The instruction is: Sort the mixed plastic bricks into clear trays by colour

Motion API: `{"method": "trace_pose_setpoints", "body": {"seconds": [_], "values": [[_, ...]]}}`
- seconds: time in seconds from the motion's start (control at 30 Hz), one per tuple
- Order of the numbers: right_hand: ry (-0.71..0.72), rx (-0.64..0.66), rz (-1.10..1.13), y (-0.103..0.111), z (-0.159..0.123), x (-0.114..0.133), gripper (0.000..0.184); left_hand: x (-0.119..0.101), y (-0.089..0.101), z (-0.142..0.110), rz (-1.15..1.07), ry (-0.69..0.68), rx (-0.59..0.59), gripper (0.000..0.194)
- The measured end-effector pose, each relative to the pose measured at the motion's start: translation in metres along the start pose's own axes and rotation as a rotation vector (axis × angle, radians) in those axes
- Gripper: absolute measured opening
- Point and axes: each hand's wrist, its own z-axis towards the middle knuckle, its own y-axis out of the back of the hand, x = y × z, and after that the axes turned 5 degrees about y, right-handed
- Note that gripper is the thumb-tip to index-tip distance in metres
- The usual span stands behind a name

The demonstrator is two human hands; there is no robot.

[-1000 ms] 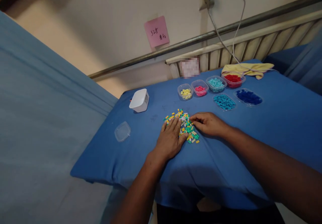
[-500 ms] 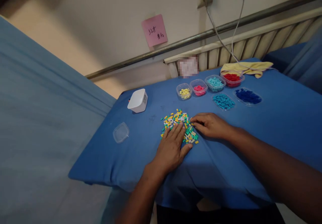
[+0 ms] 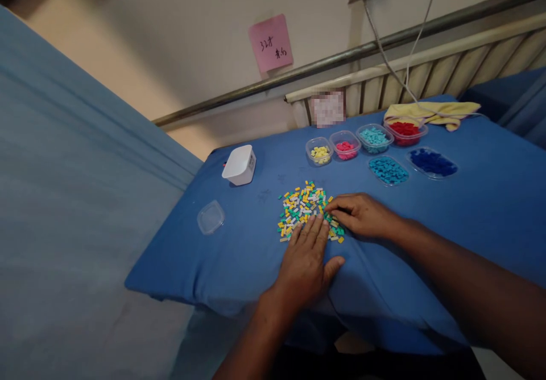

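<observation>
A loose pile of small brick-like pieces [image 3: 302, 202], yellow, green, white and beige, is spread on the blue cloth. My left hand [image 3: 305, 257] lies flat at the near side of the pile. Its fingers stretch forward over some pieces and its thumb is spread out to the right. At the pile's right edge is my right hand [image 3: 362, 214], its fingers curled and the thumb close to the index finger. Its fingertips are among the pieces; whether a piece is pinched there is too small to see.
Behind the pile stand clear tubs of yellow [image 3: 319, 153], pink [image 3: 346, 149], light blue [image 3: 374, 138] and red pieces [image 3: 404, 132]. Blue [image 3: 388, 169] and dark blue pieces [image 3: 432, 162] lie in shallow trays. Leftward are a white box [image 3: 239, 165], a clear lid [image 3: 210, 217] and a curtain [image 3: 85, 169].
My left hand has drawn back toward the near edge of the pile, uncovering pieces. My right hand stays at the right edge, fingertips slightly further in. The whole view has shifted a little.
</observation>
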Motion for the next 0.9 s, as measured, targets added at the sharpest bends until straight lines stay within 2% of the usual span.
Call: {"method": "trace_pose_setpoints", "body": {"seconds": [0.07, 0.13, 0.27, 0.47, 0.67, 0.83, 0.9], "values": [[-0.010, -0.026, 0.020, -0.002, 0.000, 0.001, 0.027, 0.001, 0.000, 0.000, -0.004, 0.009, 0.013, 0.084], [-0.033, -0.105, -0.003, -0.002, 0.000, -0.003, 0.027, 0.004, 0.002, 0.002, -0.008, 0.025, 0.014, 0.083], [-0.087, -0.228, -0.053, -0.002, 0.001, -0.015, 0.026, 0.016, 0.007, 0.010, 0.016, 0.161, -0.009, 0.082], [-0.092, -0.186, -0.046, -0.004, 0.000, -0.022, 0.024, 0.032, 0.008, 0.015, 0.090, 0.299, -0.010, 0.080], [-0.120, -0.193, -0.025, -0.004, 0.000, -0.023, 0.024, 0.040, 0.009, 0.000, 0.064, 0.363, -0.032, 0.080], [-0.144, -0.193, -0.014, -0.004, -0.001, -0.027, 0.024, 0.044, 0.004, -0.010, -0.015, 0.392, 0.002, 0.081], [-0.151, -0.195, -0.006, -0.005, -0.002, -0.028, 0.024, 0.047, 0.002, -0.015, -0.042, 0.394, -0.062, 0.080]]}}
